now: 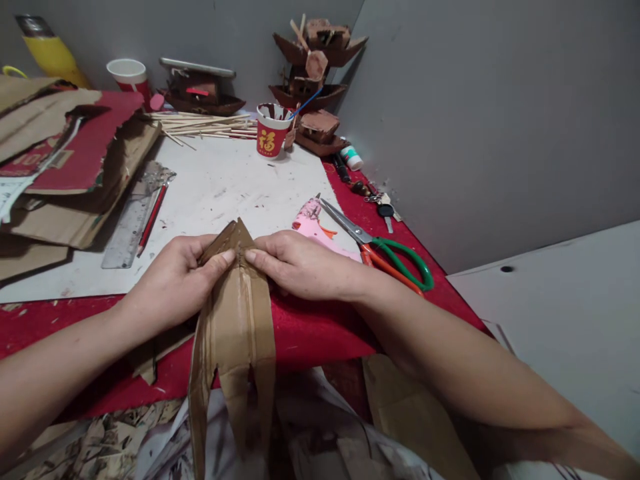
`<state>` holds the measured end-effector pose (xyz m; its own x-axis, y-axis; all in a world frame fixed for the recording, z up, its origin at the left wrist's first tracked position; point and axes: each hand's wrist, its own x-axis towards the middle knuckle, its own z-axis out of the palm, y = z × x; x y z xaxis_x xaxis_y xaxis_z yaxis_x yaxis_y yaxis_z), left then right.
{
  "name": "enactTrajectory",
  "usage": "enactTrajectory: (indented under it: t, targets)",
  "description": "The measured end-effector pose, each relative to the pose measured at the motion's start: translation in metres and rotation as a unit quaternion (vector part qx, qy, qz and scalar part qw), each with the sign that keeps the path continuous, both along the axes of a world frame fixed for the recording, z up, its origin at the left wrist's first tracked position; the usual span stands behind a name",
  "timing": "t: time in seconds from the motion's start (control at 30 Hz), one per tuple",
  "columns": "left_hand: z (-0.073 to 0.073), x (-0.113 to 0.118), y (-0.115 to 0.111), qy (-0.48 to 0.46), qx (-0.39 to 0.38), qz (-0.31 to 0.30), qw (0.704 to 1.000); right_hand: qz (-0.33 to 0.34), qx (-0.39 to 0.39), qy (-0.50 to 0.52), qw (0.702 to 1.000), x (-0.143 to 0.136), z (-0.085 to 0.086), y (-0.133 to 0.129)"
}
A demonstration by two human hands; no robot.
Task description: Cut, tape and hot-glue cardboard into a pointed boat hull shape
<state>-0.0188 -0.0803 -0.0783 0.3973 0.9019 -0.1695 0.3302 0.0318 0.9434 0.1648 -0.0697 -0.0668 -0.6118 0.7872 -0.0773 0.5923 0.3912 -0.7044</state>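
Observation:
Both hands grip a cut piece of brown cardboard [237,333] over the table's front edge. Its pointed top stands up between the thumbs, and long tapering strips hang down toward my lap. My left hand [183,277] is closed on its left side, thumb pressed near the middle seam. From the right, my right hand [295,263] pinches the other side, its thumb beside that seam; its other fingers are partly hidden behind the cardboard. Just beyond the right hand lie a pink glue gun [315,223] and scissors [383,250] with green and orange handles.
Torn cardboard [110,167] is piled at left beside a clear ruler [130,223] and a red pencil [153,220]. Farther back are a red paper cup [273,133], thin wooden sticks [210,125] and several brown model boats [320,137]. Keys [386,210] lie near the grey wall.

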Motion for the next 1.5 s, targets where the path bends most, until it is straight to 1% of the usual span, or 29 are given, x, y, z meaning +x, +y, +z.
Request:
enactTrajectory:
  t: [0.1,0.23,0.47,0.67,0.87,0.97,1.13,1.23,1.37,1.5]
  targets:
    - [0.001,0.0,0.0,0.003,0.008,-0.005,1.0,-0.003,0.002,0.005,1.0,0.001,0.0,0.0]
    - [0.001,0.0,0.0,0.014,0.017,0.004,1.0,0.007,0.0,0.015,1.0,0.0,-0.003,0.0]
    - [0.002,0.001,-0.002,0.011,0.004,0.004,1.0,-0.011,0.02,-0.019,1.0,-0.001,-0.001,-0.003]
    - [0.004,-0.001,-0.002,-0.001,0.018,-0.006,1.0,-0.008,0.035,-0.026,0.999,-0.002,-0.002,-0.003]
    - [0.002,-0.008,0.004,-0.019,-0.023,-0.041,0.999,-0.02,0.051,-0.068,0.996,-0.004,-0.002,-0.004]
    - [0.001,-0.008,0.004,-0.013,-0.009,-0.038,0.999,-0.029,0.065,-0.09,0.993,-0.007,0.0,-0.005]
    - [0.002,-0.003,0.001,-0.009,0.027,-0.014,0.999,-0.024,0.081,-0.103,0.991,-0.007,0.001,-0.005]
    - [0.003,-0.001,-0.001,-0.012,0.028,-0.011,0.999,-0.012,0.109,-0.148,0.983,-0.004,0.002,-0.006]
    - [0.005,0.001,-0.002,-0.006,0.028,-0.014,0.999,0.006,0.178,-0.218,0.96,-0.001,0.006,-0.012]
    - [0.006,0.001,-0.002,0.004,0.038,-0.022,0.999,0.008,0.207,-0.245,0.947,-0.001,0.009,-0.018]
